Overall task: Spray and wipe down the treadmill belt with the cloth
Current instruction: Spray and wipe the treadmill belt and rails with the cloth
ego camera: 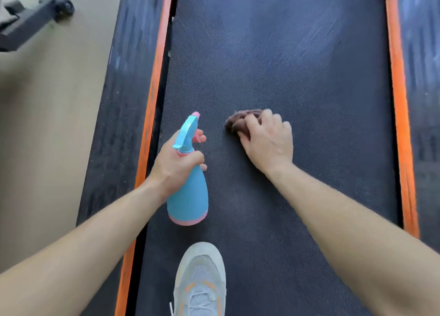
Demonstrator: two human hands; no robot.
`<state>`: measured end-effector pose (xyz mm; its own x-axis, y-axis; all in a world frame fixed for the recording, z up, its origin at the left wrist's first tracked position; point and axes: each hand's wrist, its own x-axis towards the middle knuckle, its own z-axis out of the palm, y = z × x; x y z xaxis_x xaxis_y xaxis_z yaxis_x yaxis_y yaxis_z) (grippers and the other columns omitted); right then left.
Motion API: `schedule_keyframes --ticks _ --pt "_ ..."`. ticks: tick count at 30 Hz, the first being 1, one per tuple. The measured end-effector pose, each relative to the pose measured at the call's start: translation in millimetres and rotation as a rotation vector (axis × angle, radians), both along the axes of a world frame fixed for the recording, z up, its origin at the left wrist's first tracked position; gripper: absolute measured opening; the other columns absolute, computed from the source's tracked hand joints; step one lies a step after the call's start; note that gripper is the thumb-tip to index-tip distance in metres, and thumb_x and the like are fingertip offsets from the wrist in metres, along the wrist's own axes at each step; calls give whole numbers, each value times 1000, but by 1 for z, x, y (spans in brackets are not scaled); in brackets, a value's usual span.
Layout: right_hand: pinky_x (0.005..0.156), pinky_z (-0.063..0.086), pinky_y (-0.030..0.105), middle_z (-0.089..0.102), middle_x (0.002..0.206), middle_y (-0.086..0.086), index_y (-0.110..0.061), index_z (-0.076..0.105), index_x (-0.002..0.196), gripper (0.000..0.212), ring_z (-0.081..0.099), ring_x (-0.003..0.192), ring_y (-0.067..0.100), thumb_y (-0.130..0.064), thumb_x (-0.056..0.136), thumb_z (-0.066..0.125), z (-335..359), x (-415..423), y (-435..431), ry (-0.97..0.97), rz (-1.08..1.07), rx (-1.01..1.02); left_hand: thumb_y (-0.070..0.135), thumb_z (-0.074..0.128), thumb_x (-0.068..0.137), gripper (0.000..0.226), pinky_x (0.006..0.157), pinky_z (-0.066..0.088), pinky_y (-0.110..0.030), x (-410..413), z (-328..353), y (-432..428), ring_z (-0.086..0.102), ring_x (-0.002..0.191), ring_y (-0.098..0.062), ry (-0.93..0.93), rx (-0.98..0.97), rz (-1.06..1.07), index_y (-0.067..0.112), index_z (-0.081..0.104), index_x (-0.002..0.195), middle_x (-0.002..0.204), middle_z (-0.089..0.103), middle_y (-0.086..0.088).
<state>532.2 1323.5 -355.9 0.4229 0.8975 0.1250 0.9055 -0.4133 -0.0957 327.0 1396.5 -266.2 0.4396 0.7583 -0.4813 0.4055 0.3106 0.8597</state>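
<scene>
The right hand [269, 144] bears down on the middle of the treadmill belt [297, 65], its fingers [252, 125] curled close together over a bunched brown cloth [240, 119]. The cloth lies on the belt under them and pokes out past the fingertips on the far and left sides. Over the belt's left part, near its orange edge strip [150, 106], the left hand [176, 165] wraps its fingers round the neck of a blue spray bottle [188, 196], one finger on the pink trigger and the nozzle pointing up the belt, while a grey shoe [202, 275] stands on the belt's near end.
</scene>
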Motion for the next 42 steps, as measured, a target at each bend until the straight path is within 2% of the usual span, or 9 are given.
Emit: schedule_keyframes --ticks 5,11,19,23,25,30,33,37,42 --pt "66 37 42 55 94 9 -22 61 98 33 52 80 32 -54 96 54 -5 2 -68 48 428 9 14 58 70 67 71 61 -25 17 0 0 70 87 -22 19 -6 -50 46 61 128 124 67 1" --pt "72 45 44 58 103 16 -18 64 105 38 58 91 38 -54 93 56 -1 48 21 35 -101 14 14 59 68 48 65 58 -20 42 1 -7 67 85 -27 -8 -38 -122 36 65 110 125 68 0" --pt "63 41 41 54 91 12 -19 64 95 38 54 78 33 -55 94 52 -11 50 -85 20 111 50 14 59 67 44 62 56 -16 72 2 -8 65 86 -29 19 -42 -196 34 66 105 124 68 3" --pt "66 43 43 57 97 15 -18 63 101 40 57 84 36 -56 93 52 -7 99 -32 -34 -151 57 16 61 66 49 82 66 -44 88 -6 -12 69 85 -15 43 -50 -246 49 66 102 120 71 10" --pt "68 43 43 57 100 15 -17 61 103 41 57 87 37 -56 93 53 -4 105 -20 -32 -238 27 17 62 67 51 87 64 -49 96 -6 -13 71 74 -12 58 -52 -270 47 66 107 122 71 7" --pt "67 38 42 55 93 11 -20 63 96 33 53 80 33 -52 92 56 -6 57 -104 -17 -118 11 17 60 65 54 67 60 -24 122 0 -17 69 80 -23 51 -64 -312 43 63 113 122 71 6" --pt "64 39 42 55 91 10 -21 65 97 35 52 78 33 -54 92 54 -7 61 -149 -41 11 -7 15 59 66 54 64 57 -20 136 -1 -19 65 79 -23 25 -91 -329 33 65 117 126 69 0" --pt "67 43 43 57 97 15 -18 63 99 35 56 84 36 -52 93 54 -10 109 -92 -66 -148 50 15 60 66 57 73 65 -33 149 -4 -20 66 78 -17 28 -84 -382 39 66 118 123 71 2" --pt "75 45 46 58 110 17 -18 61 111 38 57 96 39 -52 93 57 -3 150 -38 -13 -415 1 13 59 67 55 61 56 -18 161 2 -24 69 84 -26 28 -90 -408 37 67 116 126 71 -1"
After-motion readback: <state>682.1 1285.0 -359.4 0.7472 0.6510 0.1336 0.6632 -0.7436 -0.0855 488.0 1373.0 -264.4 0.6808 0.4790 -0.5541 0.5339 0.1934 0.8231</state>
